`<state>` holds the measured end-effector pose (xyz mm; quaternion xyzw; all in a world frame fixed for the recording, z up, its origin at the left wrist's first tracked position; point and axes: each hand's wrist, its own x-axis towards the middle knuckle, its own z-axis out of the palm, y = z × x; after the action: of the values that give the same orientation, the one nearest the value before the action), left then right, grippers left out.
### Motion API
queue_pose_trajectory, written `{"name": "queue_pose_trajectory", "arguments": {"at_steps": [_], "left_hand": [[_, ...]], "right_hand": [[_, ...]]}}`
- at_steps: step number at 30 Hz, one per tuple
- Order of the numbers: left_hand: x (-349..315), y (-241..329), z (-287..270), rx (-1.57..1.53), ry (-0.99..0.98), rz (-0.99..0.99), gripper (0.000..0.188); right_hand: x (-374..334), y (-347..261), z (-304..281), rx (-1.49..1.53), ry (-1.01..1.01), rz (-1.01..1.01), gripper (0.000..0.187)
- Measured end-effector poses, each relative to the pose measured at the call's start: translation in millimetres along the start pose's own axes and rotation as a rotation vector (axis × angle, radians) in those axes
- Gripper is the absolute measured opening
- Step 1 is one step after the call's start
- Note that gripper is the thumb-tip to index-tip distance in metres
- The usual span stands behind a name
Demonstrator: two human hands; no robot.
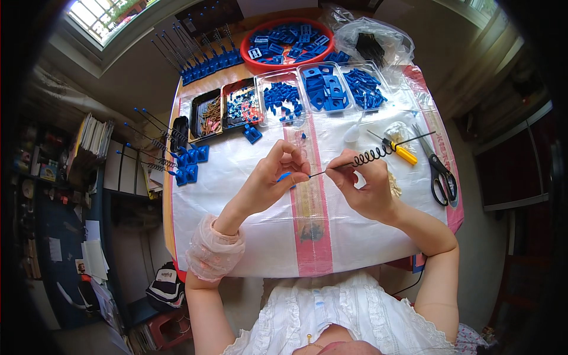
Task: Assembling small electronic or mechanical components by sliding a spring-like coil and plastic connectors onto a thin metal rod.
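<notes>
- The person's left hand (273, 177) rests over the plastic-covered table (236, 236), its fingers pinched shut on a small blue piece (286, 176).
- The right hand (361, 183) sits just beside it, thumb and forefinger closed on a thin black rod carrying a coiled black spring (370, 157); the rod's near tip meets the blue piece, and its far end runs up and to the right above the table.
- A clear ruler (307, 195) lies under the hands along a pink stripe of the cover.
- A yellow-handled screwdriver (399, 151) lies just beyond the spring, with black scissors (441, 174) near the table's right edge.
- To the left, several finished blue blocks with spring rods (177, 163) lie in a cluster at the table's edge.
- Further off stands a row of trays: two black trays (225, 112) with small brown and mixed parts, then three clear trays (322, 89) of blue plastic parts.
- Behind those, a red bowl (290, 41) holds more blue pieces, and another row of blue blocks with upright rods (204, 59) stands to its left.
- A clear plastic bag (378, 41) with dark parts sits at the far right corner.
</notes>
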<state>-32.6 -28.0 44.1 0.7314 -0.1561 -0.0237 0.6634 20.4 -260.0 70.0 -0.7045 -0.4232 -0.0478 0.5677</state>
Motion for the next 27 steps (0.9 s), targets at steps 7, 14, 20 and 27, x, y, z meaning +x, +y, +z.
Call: {"name": "queue_pose_trajectory", "arguments": {"at_steps": [7, 14, 20, 27], "left_hand": [[-2.4, -5.0, 5.2, 0.135, 0.033, 0.110, 0.027], [2.5, 3.3, 13.7, 1.166, -0.027, 0.236, 0.024], [5.4, -15.6, 19.2, 1.354, -0.058, 0.235, 0.027], [-1.4, -12.2, 11.8, 1.213, 0.105, 0.209, 0.033]], "right_hand": [[0.4, 3.5, -0.5, -0.030, -0.047, -0.028, 0.009], [12.7, -3.4, -21.3, -0.085, 0.085, 0.013, 0.009], [11.2, -2.1, -16.5, -0.122, -0.011, -0.015, 0.009], [10.7, 0.1, -15.7, -0.151, -0.030, 0.012, 0.007]]}}
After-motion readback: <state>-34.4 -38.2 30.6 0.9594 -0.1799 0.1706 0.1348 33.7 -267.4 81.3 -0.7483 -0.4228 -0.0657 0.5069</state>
